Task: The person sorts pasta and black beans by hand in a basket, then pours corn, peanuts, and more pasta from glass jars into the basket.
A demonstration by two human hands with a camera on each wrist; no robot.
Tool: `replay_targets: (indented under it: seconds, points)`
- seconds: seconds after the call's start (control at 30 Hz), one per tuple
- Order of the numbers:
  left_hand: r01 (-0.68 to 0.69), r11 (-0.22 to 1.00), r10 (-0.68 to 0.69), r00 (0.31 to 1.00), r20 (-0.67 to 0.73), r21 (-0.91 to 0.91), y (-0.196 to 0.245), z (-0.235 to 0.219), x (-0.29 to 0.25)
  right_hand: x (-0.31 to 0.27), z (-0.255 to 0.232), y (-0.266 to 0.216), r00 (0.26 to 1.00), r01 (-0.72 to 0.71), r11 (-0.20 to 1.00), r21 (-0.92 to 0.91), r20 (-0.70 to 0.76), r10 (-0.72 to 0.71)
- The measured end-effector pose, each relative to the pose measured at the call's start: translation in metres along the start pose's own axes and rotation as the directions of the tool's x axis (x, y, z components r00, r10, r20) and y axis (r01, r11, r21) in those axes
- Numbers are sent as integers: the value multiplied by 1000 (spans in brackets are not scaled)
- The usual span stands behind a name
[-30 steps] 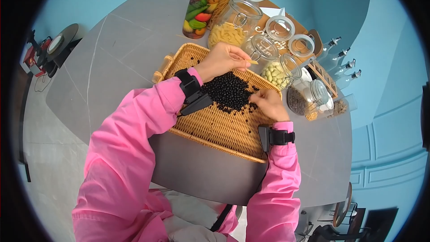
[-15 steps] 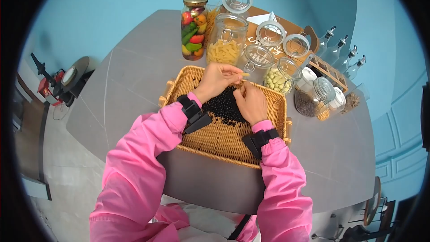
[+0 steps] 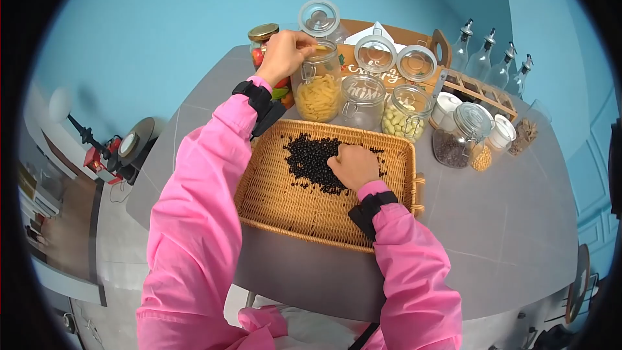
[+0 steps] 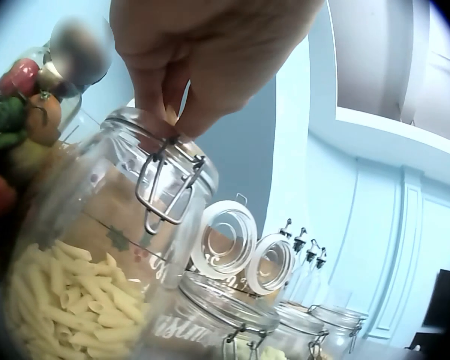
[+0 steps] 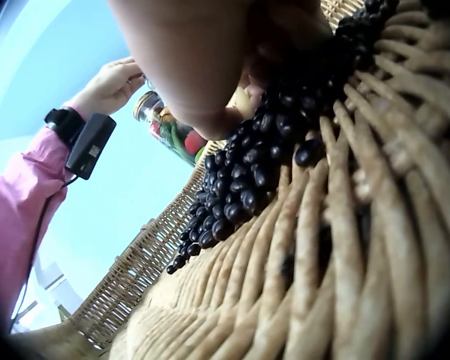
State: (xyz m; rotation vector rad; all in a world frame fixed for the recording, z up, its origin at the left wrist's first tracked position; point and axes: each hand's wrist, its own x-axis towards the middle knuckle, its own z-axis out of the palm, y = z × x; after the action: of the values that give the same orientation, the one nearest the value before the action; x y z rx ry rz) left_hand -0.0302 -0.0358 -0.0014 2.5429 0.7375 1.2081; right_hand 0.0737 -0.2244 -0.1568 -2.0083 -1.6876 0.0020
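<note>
My left hand (image 3: 286, 54) is raised over the mouth of a tall clip-top glass jar (image 3: 317, 81) partly filled with penne. Its thumb and fingers pinch a small yellow piece of penne (image 3: 321, 47); in the left wrist view the fingertips of the left hand (image 4: 202, 64) reach down at the jar's rim. My right hand (image 3: 356, 166) rests, fingers bent, at the right side of a heap of black beans (image 3: 310, 163) in a wicker tray (image 3: 304, 220). Its fingertips are hidden among the beans, and I cannot tell whether they hold anything.
Behind the tray stand an empty-looking open jar (image 3: 363, 104) and an open jar of pale green beans (image 3: 406, 116). A jar of vegetables (image 3: 262, 34) is partly behind the left hand. More jars and several oil bottles (image 3: 479, 61) line the right back of the grey table (image 3: 479, 233).
The left hand has moved from above the tray up and away to the penne jar's mouth, still pinching the penne. The right hand, briefly beside the left, is lower on the beans.
</note>
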Motion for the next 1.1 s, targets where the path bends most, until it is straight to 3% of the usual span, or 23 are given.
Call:
replay_targets:
  seconds: [0.17,0.37,0.43,0.47,0.53,0.6,0.63,0.73,0.77,0.8,0.83,0.87,1.03,1.1]
  points:
    - [51,995,-55,998,43,86,3,5,5,-1,-1,-1,1000,-3,1000,17,-2,3]
    - [-19,998,25,995,-92,67,-1,15,1,-1,-9,-7,1000,16,1000,-5,-21,-16]
    - [-42,999,47,973,-226,23,9,21,-11,-1,-13,-10,991,6,999,42,-137,0]
    - [-45,999,49,973,-227,22,20,21,-19,0,-13,-10,990,5,999,41,-139,1]
    - [-190,979,202,934,-294,68,47,21,-42,1,-12,-10,964,31,993,114,-266,0]
    - [-169,972,136,971,-196,-161,60,30,-72,2,-16,-11,942,58,987,151,-335,-4]
    - [-43,938,11,995,-95,-343,64,37,-88,4,-20,-12,913,90,978,187,-408,-6]
    - [342,639,-227,940,255,-689,54,60,-124,4,-31,-16,868,122,959,255,-495,21]
    - [527,389,-299,848,437,-756,57,62,-135,4,-32,-18,864,127,952,279,-502,32]
    - [526,380,-306,848,433,-761,58,63,-139,3,-33,-19,869,130,953,274,-494,24]
    - [647,58,-258,745,615,-760,59,64,-142,2,-34,-21,881,144,946,291,-473,11]
    - [715,-260,-140,637,758,-649,59,65,-144,2,-34,-22,892,156,939,307,-451,-1]
    - [709,-378,-208,561,801,-595,50,75,-152,4,-23,-20,898,234,947,220,-423,-124]
    - [647,-583,187,696,694,-492,20,92,-162,5,-17,-18,911,241,944,223,-389,-141]
